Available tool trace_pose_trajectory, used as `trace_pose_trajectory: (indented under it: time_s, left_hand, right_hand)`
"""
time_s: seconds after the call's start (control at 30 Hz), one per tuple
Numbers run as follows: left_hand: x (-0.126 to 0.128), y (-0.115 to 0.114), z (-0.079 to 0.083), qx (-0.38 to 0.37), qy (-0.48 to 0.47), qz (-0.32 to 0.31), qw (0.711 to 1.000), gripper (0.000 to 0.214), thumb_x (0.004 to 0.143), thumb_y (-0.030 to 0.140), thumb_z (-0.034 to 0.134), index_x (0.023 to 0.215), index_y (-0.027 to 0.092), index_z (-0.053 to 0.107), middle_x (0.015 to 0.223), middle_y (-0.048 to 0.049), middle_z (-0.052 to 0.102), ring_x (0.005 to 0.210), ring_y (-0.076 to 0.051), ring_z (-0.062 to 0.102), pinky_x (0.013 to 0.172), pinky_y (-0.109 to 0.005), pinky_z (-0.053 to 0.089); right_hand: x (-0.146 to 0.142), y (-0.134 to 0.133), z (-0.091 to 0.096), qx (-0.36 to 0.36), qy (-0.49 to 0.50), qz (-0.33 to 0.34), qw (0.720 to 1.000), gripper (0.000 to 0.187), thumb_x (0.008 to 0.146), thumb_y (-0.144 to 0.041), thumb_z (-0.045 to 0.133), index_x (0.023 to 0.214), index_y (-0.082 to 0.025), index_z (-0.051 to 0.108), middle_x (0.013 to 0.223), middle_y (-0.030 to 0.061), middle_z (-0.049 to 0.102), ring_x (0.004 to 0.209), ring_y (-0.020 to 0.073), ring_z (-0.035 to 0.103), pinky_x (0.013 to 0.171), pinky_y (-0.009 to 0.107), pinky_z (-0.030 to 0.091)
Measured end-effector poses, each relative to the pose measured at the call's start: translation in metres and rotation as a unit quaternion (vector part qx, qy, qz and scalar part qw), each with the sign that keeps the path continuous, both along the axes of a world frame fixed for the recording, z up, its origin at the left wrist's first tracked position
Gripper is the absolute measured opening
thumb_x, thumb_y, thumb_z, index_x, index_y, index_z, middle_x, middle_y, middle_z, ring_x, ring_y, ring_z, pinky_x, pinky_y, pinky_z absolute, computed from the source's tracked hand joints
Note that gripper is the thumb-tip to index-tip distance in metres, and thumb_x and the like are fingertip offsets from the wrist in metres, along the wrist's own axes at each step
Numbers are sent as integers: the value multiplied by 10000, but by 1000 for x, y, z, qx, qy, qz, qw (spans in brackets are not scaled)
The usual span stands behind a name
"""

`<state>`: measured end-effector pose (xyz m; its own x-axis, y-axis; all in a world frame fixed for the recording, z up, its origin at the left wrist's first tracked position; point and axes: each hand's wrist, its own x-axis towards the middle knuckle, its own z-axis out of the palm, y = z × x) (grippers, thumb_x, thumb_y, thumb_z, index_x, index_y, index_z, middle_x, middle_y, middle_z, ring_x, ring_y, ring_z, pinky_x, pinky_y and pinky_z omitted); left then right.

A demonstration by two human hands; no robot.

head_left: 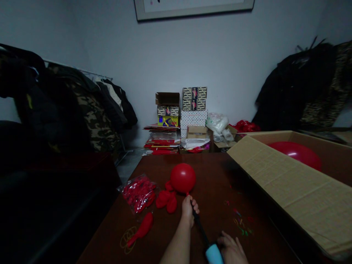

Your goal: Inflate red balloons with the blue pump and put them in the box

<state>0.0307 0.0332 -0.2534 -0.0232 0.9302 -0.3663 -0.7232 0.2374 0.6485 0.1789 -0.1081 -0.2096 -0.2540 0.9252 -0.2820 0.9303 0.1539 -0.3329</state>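
Pinching red balloon [183,178] onto pump [213,253] with left hand [189,209], spreading right hand [231,250] beside pump; showing unclear lettering on patterned box [194,98]; leaving bench [214,176] room before carton's edge [288,189].

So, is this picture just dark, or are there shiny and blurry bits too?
Head view: dim, with the lower left nearly black; head view: bright glare on the red balloon in the cardboard box, softer shine on the inflated balloon at the left hand; head view: the right hand looks slightly blurred.
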Motion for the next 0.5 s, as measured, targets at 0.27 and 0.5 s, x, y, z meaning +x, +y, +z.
trace_pose_trajectory:
  time_s: [0.27, 0.5]
  left_hand:
    - [-1, 3, 3, -8, 29, -15, 999, 301, 726, 441, 538, 680, 232, 327, 435, 95, 336, 307, -62, 273, 357, -201, 145]
    - [0, 3, 1, 0, 53, -34, 998, 374, 707, 525, 570, 687, 229, 342, 437, 97, 342, 302, -60, 279, 366, -188, 163]
  right_hand:
    - [-47, 37, 25, 98, 48, -67, 992, 512, 722, -437, 456, 1091, -122, 621, 1206, 141, 585, 1276, 307, 375, 1094, 511, 156]
    - [-52, 41, 8, 135, 27, -88, 987, 491, 733, -495, 466, 1018, -144, 658, 1207, 149, 588, 1265, 324, 381, 1080, 545, 140]
